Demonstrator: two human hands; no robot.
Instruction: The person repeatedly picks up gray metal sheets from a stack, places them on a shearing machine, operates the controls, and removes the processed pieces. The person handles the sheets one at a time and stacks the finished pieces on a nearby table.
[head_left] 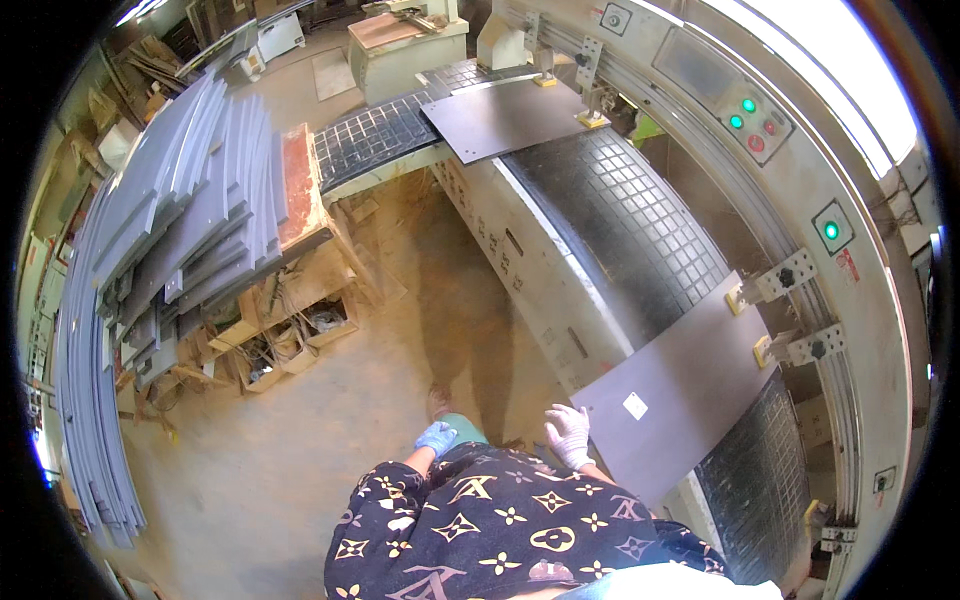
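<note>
Steadying the grey panel point(678, 395) on the conveyor belt point(620, 215), my right hand point(568, 434) presses open-palmed on its corner; left hand point(436, 438) hangs loose, gripping nothing.

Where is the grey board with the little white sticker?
The grey board lies on the black conveyor belt at lower right of the head view, its near corner beside the white-gloved right hand.
</note>
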